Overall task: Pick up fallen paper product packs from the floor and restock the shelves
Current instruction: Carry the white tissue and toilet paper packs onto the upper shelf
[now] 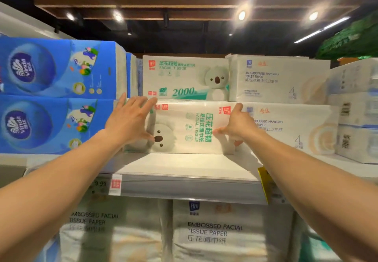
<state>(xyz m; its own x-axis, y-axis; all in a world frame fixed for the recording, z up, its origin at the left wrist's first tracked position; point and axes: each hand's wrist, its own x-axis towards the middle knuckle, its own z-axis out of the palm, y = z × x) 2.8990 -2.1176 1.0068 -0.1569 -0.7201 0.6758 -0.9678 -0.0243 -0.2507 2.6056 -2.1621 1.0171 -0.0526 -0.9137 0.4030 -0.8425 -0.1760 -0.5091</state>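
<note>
**A:** What's furthest left?

**B:** Blue packs (57,67), stacked two high on the shelf (184,165). Just beside them lies the koala pack (190,126), the one being restocked. It sits on the shelf board, under a second koala pack (184,77).

**A:** And the hands on it?

**B:** The left grip (131,118) is released, with fingers straight and spread, flat against the pack's front near its left end. The right grip (235,126) is grasping the pack's right end, thumb on the front and fingers curled round the corner.

**A:** How does the pack lie?

**B:** Its long axis runs left to right along the shelf, and its print is turned sideways. It's straight ahead of both grips, one at each end. I can't call either one nearer.

**A:** So the next move?

**B:** Bare board shows in front of the pack, so I'd judge an even push straight back. The toilet paper packs (296,128) stand just beside its right end, and the right fingers sit in that seam. They'd need to slip out first, or that end may lag and skew.
</note>
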